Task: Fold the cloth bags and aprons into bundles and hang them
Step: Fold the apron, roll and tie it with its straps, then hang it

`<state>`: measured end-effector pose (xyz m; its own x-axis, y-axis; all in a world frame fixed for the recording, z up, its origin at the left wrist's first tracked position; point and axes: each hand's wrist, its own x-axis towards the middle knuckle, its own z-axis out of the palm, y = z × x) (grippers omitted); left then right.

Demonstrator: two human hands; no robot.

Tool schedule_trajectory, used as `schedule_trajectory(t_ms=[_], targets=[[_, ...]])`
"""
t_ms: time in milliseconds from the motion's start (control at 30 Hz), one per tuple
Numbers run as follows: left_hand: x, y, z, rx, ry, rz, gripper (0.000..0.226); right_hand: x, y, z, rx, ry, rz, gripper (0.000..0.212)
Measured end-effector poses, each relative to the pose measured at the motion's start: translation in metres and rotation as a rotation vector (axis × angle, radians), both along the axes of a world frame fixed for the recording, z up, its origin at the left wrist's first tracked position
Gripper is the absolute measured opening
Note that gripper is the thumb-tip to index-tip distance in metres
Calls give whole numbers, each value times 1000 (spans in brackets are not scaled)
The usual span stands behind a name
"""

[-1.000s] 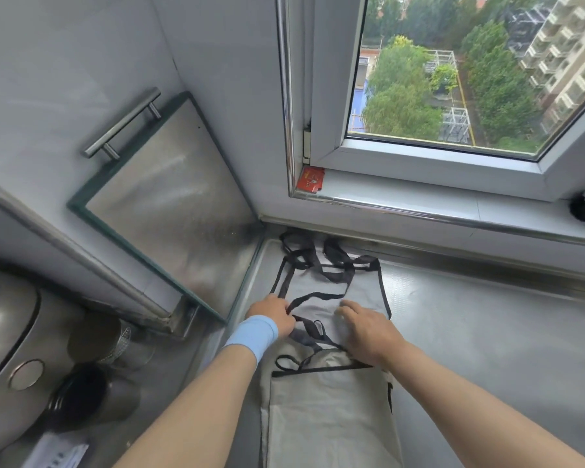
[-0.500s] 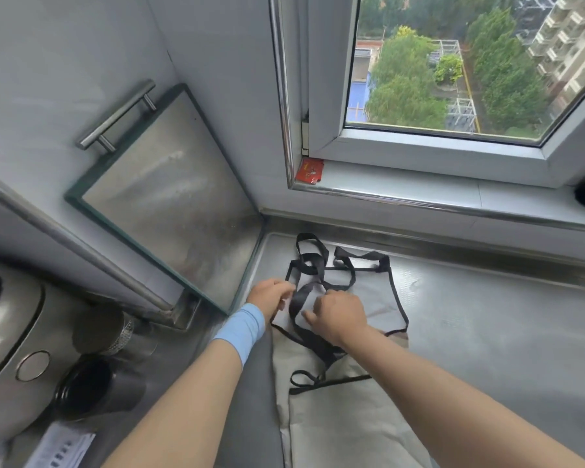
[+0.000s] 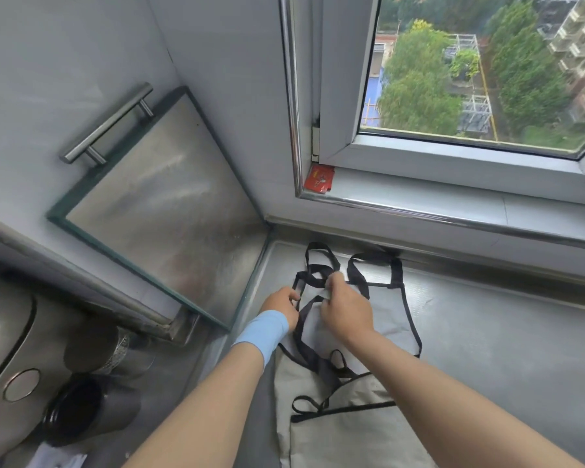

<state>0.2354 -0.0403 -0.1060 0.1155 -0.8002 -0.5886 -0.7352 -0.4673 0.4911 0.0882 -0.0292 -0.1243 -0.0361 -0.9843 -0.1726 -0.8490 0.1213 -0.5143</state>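
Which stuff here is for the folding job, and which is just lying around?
For the job:
- grey cloth apron with black straps, held by the left hand and right hand
- second grey cloth piece with black trim, nearer the person

Just lying about:
- small red packet on the window sill
- dark metal cup
- steel cup behind it
- silver rounded appliance

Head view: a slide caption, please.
Left hand and right hand pinch black straps of a grey apron on the counter.
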Motion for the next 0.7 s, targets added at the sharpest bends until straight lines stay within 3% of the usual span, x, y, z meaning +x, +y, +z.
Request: schedule_trajectory(t_ms=[100,167,233,367,433,500,600,667,700], targets=[[-9,-2,-2,9,-21,-26,29,-32,-7,0,85,76,195,52],[-15,-6,-4,21,-71,-41,38,-47,-9,-4,176,163,308,37],[-19,-10,-5,36,-126,-16,39,-58,-7,-5,177,157,264,26],[-27,-17,-4,-19,-78,11,21,-63,-7,8,-31,-81,72,13],[-36,-20,3,-12,82,11,15,-55,-16,20,-119,-272,-4,10],[-45,-22,12,120,437,157,21,-43,-26,30,-138,-345,7,17],[-46,-24,25,296,935,434,50,-31,-33,38,-40,-365,25,26],[-42,-24,33,320,1054,415,68,-28,-32,38,18,-413,27,34],[-40,-23,35,298,1020,366,67,-27,-31,37,51,-479,19,38]])
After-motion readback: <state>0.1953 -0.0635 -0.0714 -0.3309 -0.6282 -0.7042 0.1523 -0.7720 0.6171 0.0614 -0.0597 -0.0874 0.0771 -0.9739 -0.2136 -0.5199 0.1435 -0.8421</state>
